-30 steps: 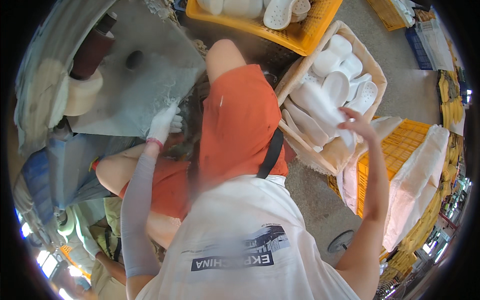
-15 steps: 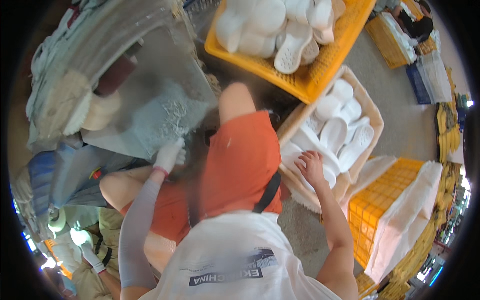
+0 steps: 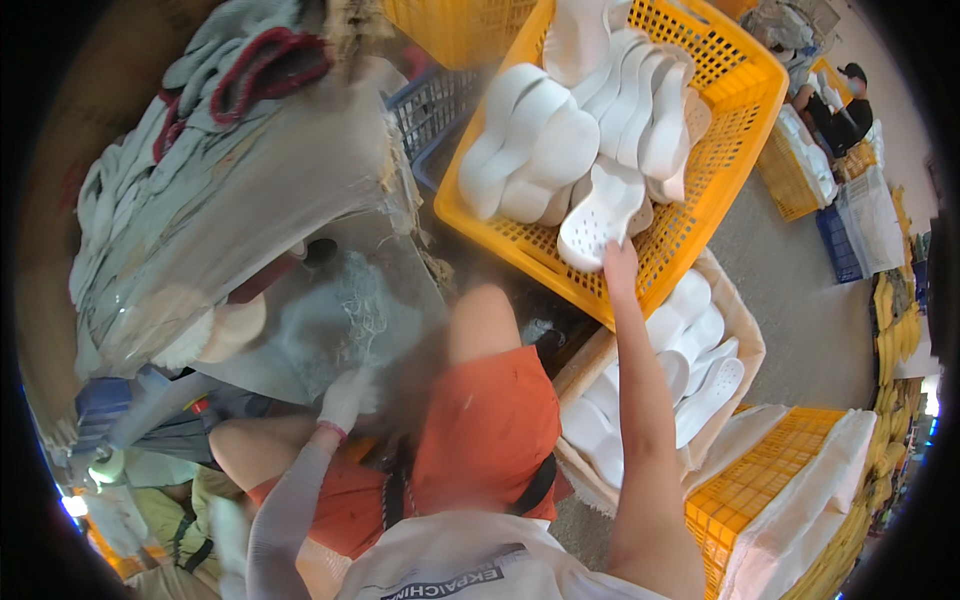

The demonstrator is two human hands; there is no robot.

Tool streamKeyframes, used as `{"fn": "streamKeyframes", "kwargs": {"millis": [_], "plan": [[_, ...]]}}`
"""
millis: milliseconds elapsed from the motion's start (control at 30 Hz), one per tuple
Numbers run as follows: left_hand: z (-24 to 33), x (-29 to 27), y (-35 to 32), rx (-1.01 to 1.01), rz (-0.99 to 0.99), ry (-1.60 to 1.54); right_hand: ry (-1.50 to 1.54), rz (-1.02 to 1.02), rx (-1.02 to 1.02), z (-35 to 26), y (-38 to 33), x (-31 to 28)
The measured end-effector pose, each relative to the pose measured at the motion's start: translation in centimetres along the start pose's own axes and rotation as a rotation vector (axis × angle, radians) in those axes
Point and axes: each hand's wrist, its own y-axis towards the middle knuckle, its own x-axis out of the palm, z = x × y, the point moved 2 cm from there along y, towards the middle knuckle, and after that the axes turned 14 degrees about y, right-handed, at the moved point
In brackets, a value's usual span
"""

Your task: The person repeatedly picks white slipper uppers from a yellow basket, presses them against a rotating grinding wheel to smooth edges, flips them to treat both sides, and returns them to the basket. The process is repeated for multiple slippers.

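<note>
A white insole [image 3: 596, 212] dotted with small holes lies tilted at the near side of the yellow crate [image 3: 575, 283]. The fingers of my bare right hand [image 3: 620, 262] are closed on its lower right edge. Stacks of smooth white insoles [image 3: 540, 140] fill the crate behind it. My left hand [image 3: 347, 398], in a white glove, is beside a grey tray-like surface [image 3: 300, 340] of the machine. Pale thread-like shreds [image 3: 365, 300] lie on that surface. The left fingers are blurred, and I cannot see anything held in them.
A cloth-lined basket [image 3: 735, 300] of white insoles stands at my right, under my right forearm. Nearer is another yellow crate [image 3: 750, 500] with white cloth. Grey gloves with red cuffs [image 3: 270, 75] lie atop the machine at left. A person [image 3: 845, 120] works at the far right.
My right hand has gone from the cloth-lined basket up to the yellow crate and taken hold of the holed insole. The view has shifted; my left hand remains beside the shreds.
</note>
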Motion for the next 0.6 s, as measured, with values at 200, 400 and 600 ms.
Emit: {"fn": "streamKeyframes", "kwargs": {"millis": [200,400,600], "plan": [[9.6,5.4,-7.4,0.301,-0.676,-0.780,0.012,-0.182,-0.212,-12.5,-29.3,-0.8],[7.6,4.9,-3.7,0.787,0.160,-0.235,-0.249,-0.845,-0.414,-18.1,-36.1,7.6],[8.5,0.1,9.8,0.990,0.317,-0.219,-0.014,-0.561,-0.449,-20.8,-34.5,17.9]]}}
